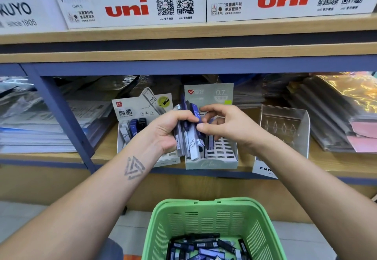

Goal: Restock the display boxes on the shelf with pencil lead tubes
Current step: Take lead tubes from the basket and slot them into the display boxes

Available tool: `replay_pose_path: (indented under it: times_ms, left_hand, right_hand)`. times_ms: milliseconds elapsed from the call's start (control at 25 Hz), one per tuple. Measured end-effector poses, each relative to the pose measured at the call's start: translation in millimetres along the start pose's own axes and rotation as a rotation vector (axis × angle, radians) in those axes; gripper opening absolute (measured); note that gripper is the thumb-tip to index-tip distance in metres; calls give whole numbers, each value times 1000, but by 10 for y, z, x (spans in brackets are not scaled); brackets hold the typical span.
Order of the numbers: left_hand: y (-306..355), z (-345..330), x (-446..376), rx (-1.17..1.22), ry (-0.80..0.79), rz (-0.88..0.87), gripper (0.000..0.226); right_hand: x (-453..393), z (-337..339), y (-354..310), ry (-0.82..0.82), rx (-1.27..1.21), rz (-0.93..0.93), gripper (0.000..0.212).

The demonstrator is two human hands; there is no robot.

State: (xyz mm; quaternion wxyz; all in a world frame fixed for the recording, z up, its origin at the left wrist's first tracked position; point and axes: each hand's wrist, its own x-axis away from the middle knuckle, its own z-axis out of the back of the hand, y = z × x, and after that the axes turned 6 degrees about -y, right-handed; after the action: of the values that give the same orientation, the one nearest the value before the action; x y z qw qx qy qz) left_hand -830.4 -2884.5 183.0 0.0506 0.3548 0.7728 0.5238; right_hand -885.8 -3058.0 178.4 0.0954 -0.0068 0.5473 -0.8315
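Observation:
My left hand [163,130] grips a bundle of pencil lead tubes [190,141], white and purple, marked HB 0.5, held upright over the shelf. My right hand [226,126] pinches one purple tube [196,114] at the top of that bundle between thumb and fingers. Behind the hands stand two cardboard display boxes: the left box [140,108] holds a few tubes, the right box [222,153], marked 0.7, shows a grid of slots with a few tubes in it. A green basket [214,221] below holds several loose tubes [204,249].
A clear plastic display stand [285,129] sits to the right of the boxes on the wooden shelf [106,149]. Stacks of plastic-wrapped paper and folders [40,125] fill both sides. White uni boxes [130,4] line the upper shelf. A blue shelf post [61,116] stands at left.

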Motion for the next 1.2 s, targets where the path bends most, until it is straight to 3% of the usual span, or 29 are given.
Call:
replay_pose_path:
  times_ms: [160, 280, 360, 600, 840, 960, 1200]
  left_hand:
    - [26, 117, 30, -38, -23, -9, 27]
    - [46, 172, 61, -50, -34, 4, 32]
    - [57, 226, 92, -77, -33, 24, 33]
    - [203, 448, 216, -99, 109, -12, 17]
    - [411, 894, 404, -64, 312, -56, 38]
    - [556, 1165, 531, -130, 445, -57, 12]
    - [691, 1547, 767, -57, 484, -44, 29]
  right_hand:
    - [-61, -93, -56, -46, -90, -11, 58]
    - [-131, -144, -89, -56, -189, -98, 80]
    - [-193, -156, -105, -96, -208, -149, 83]
    - [-507, -383, -175, -78, -264, -159, 64]
    - [-973, -853, -316, 75, -483, -103, 38]
    - [-1102, -1034, -305, 193, -279, 3, 22]
    - [-1250, -1345, -101, 180, 180, 160, 26]
